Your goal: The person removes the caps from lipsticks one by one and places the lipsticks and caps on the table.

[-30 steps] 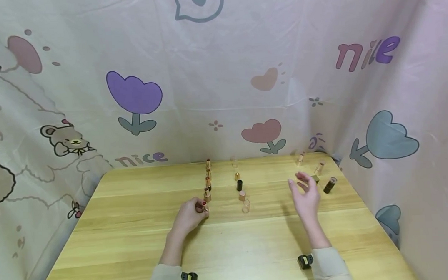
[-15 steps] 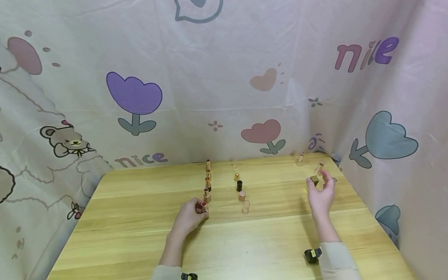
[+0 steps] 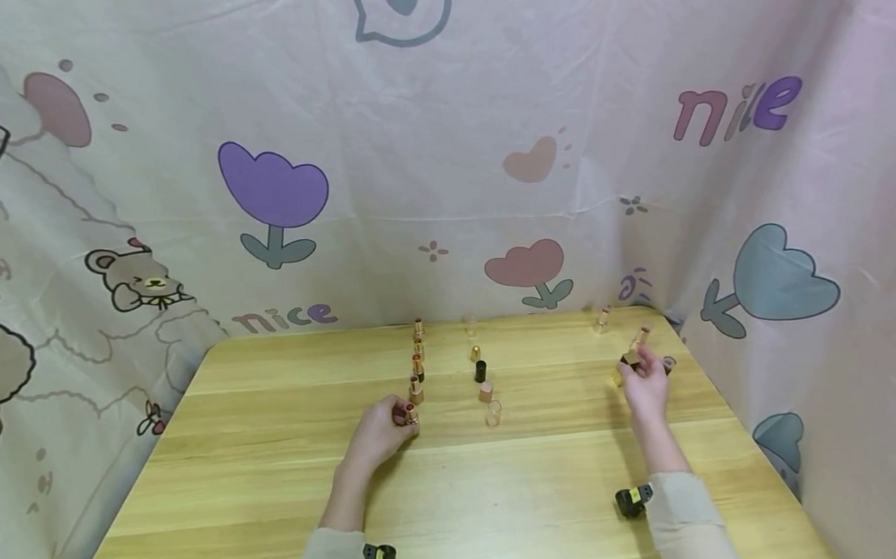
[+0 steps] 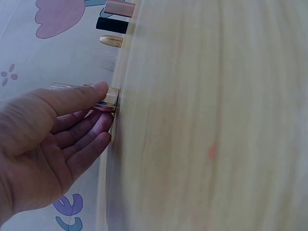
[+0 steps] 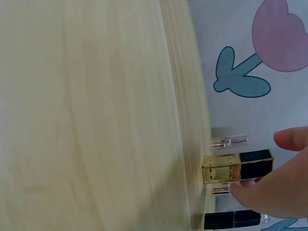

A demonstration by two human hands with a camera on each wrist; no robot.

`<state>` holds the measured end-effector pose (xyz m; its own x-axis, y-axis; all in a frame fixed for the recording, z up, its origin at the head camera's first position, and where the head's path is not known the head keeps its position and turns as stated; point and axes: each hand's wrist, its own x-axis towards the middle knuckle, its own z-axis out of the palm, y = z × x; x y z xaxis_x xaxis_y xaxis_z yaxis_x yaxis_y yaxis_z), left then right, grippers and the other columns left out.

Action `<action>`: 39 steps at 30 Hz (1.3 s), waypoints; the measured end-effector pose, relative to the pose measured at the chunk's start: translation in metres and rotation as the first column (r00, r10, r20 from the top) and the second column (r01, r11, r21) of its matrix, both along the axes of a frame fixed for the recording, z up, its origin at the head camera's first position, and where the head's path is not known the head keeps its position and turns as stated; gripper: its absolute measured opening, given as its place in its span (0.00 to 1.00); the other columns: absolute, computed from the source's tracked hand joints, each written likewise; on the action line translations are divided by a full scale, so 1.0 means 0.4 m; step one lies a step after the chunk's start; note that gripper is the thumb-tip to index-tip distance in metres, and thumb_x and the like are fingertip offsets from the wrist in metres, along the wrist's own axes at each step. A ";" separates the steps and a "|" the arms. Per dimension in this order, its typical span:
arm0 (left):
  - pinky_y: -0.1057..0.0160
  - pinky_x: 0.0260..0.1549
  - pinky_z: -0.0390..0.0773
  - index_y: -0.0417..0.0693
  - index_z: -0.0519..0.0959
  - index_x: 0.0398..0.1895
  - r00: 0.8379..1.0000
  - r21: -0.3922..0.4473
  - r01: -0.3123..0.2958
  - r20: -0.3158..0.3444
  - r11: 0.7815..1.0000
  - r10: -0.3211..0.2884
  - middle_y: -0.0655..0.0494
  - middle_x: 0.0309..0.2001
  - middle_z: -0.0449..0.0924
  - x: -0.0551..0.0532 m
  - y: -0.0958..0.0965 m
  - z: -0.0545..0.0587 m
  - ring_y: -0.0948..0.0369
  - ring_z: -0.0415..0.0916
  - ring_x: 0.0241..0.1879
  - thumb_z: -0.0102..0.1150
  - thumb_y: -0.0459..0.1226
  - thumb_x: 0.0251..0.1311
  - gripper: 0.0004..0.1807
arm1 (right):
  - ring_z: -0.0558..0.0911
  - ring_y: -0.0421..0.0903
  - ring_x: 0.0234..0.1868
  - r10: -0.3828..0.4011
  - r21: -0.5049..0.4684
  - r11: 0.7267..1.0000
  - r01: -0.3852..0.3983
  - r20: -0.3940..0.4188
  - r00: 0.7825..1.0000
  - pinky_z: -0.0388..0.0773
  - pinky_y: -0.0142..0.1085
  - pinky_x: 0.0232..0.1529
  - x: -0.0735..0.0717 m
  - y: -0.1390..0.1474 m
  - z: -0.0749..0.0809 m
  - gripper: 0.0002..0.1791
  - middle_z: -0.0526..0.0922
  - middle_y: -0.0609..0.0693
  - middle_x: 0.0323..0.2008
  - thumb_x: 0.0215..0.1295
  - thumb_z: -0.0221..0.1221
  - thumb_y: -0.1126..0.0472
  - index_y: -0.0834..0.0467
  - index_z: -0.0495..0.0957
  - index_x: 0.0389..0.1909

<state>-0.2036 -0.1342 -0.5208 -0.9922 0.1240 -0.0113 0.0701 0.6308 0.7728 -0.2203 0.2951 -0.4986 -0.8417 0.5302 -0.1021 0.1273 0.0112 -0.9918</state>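
Note:
My left hand (image 3: 380, 432) pinches a gold lipstick (image 3: 412, 416) with a red tip, standing on the table. In the left wrist view the thumb lies across its gold tube (image 4: 111, 98). Beyond it, several uncapped lipsticks (image 3: 416, 389) stand in a row. At the right, my right hand (image 3: 648, 387) is around a gold lipstick with a black cap (image 5: 256, 164). Its index finger (image 5: 245, 192) is beside the tube's right side, while the thumb (image 5: 288, 138) shows a gap from the cap. The other fingers are mostly hidden behind the tube.
Loose caps line the middle: gold (image 3: 475, 353), black (image 3: 480, 371), rose-gold (image 3: 486, 392) and clear (image 3: 494, 413). Near the right hand stand two clear-and-pink lipsticks (image 3: 603, 319) and a dark tube (image 5: 232, 219). A printed curtain (image 3: 386, 232) hangs behind the wooden table (image 3: 277, 487).
My right hand has moved right to the black-capped lipstick, and its fingers have drawn closer together around it. My left hand stays on its lipstick.

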 end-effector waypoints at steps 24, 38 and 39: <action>0.53 0.48 0.85 0.35 0.80 0.49 1.000 0.040 0.008 0.002 0.999 -0.008 0.51 0.40 0.83 0.005 0.008 -0.004 0.56 0.80 0.42 0.76 0.28 0.53 0.20 | 0.71 0.35 0.50 -0.009 0.049 0.999 0.008 0.021 1.000 0.71 0.15 0.41 -0.001 0.001 -0.027 0.25 0.71 0.64 0.68 0.77 0.54 0.68 0.68 0.67 0.72; 0.38 0.68 0.71 0.36 0.62 0.74 0.994 0.185 -0.106 -0.002 0.977 0.108 0.35 0.69 0.68 0.030 0.013 0.007 0.39 0.69 0.69 0.74 0.38 0.61 0.42 | 0.72 0.34 0.49 0.017 -0.012 1.000 -0.018 -0.042 0.999 0.74 0.16 0.46 0.009 -0.043 -0.019 0.26 0.72 0.63 0.68 0.78 0.55 0.66 0.67 0.66 0.73; 0.37 0.70 0.68 0.37 0.61 0.76 0.994 0.191 -0.100 -0.014 0.977 0.105 0.36 0.72 0.65 0.030 0.012 0.008 0.38 0.66 0.70 0.73 0.40 0.62 0.44 | 0.73 0.34 0.49 0.019 -0.015 1.000 -0.020 -0.054 0.998 0.73 0.16 0.46 0.010 -0.048 -0.018 0.26 0.72 0.64 0.68 0.78 0.55 0.67 0.68 0.66 0.73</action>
<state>-0.1916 -0.1292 -0.5174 -0.9995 0.0193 0.0262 0.0322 0.4779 0.8778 -0.2163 0.2761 -0.5059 -0.8564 0.5123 -0.0642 0.0735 -0.0021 -0.9973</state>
